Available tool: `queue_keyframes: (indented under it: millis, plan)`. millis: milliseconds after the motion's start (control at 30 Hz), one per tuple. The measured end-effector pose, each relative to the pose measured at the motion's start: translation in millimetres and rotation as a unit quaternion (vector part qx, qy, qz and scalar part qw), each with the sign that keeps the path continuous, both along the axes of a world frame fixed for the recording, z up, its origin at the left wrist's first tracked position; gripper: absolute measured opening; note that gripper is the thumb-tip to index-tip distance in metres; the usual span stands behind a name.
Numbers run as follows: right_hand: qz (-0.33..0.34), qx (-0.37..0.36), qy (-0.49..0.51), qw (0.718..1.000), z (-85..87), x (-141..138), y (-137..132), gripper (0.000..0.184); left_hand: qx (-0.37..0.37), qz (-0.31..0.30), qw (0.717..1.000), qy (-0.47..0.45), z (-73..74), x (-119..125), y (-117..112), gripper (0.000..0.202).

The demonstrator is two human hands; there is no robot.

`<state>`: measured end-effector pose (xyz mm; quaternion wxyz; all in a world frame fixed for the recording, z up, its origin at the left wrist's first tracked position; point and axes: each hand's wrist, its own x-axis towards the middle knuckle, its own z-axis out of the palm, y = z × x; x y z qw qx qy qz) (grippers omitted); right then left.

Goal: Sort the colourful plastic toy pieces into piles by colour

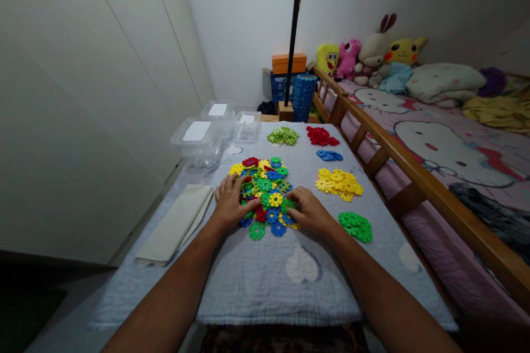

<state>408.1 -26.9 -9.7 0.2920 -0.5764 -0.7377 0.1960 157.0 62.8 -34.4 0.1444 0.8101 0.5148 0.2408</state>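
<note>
A mixed pile of notched plastic snowflake discs (265, 185), in green, blue, yellow, red and light green, lies mid-table. Spread over its left side is my left hand (231, 201), open, with the thumb stretched across a red piece (260, 213). At the right edge of the pile, my right hand (308, 210) has its fingers and thumb curled round a green snowflake disc (286, 205). Sorted heaps lie beyond and to the right: light green pieces (282, 135), red pieces (322, 136), blue discs (329, 155), yellow discs (339, 183) and green discs (356, 226).
Clear plastic boxes (202, 140) with white labels stand at the table's back left. A folded cream cloth (176, 224) lies at the left on the pale blue tablecloth (265, 292). A black pole (293, 38) rises behind the table; a wooden bed rail (397, 176) runs along the right.
</note>
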Motion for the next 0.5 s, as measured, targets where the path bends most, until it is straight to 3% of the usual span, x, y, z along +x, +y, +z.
queue_keyframes:
  millis: [167,367,500]
  plan:
    - [-0.055,-0.045,0.100,0.992,11.6,22.5,1.4,0.013,-0.008,-0.013,1.000,-0.001,0.3,-1.9,0.8,0.070]
    - [-0.181,-0.045,0.127,0.974,32.5,97.9,-15.9,0.022,-0.001,-0.018,1.000,-0.001,0.8,-2.2,2.0,0.067]
    - [-0.201,-0.104,0.112,0.968,35.0,135.8,-41.0,0.021,0.003,-0.024,1.000,-0.005,1.7,-2.1,2.0,0.064]
